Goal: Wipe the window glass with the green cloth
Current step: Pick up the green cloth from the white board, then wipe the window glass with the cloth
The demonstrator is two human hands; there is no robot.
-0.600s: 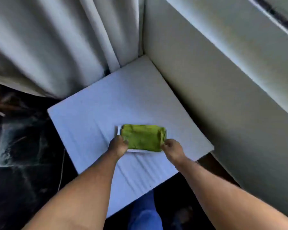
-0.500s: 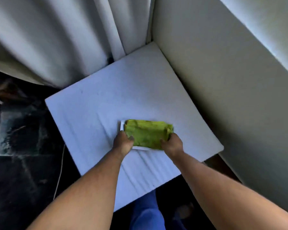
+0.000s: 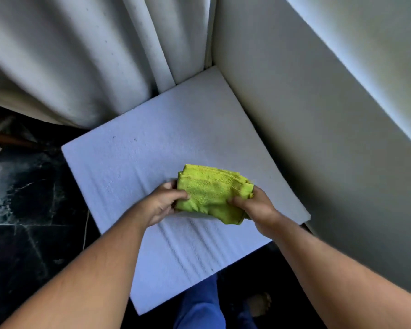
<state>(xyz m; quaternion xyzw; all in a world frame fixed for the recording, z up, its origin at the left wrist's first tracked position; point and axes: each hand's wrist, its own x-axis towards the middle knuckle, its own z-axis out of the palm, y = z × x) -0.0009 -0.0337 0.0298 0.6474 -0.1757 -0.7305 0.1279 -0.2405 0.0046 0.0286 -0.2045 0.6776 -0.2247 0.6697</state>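
Note:
The folded green cloth (image 3: pixel 211 192) is held between both hands just above a white foam board (image 3: pixel 133 167). My left hand (image 3: pixel 163 204) grips the cloth's left edge with the thumb on top. My right hand (image 3: pixel 254 206) pinches its right edge, and a corner of the cloth droops below it. A thin white piece shows under the cloth near my left hand. The window glass is not in view.
Pale curtains (image 3: pixel 69 60) hang at the back left. A cream wall (image 3: pixel 318 129) runs along the right side of the board. The dark marble floor (image 3: pixel 22 210) lies to the left. My blue trouser leg (image 3: pixel 199 309) shows below the board.
Both hands have closed on the cloth and lifted it off the board. The camera has tilted down slightly.

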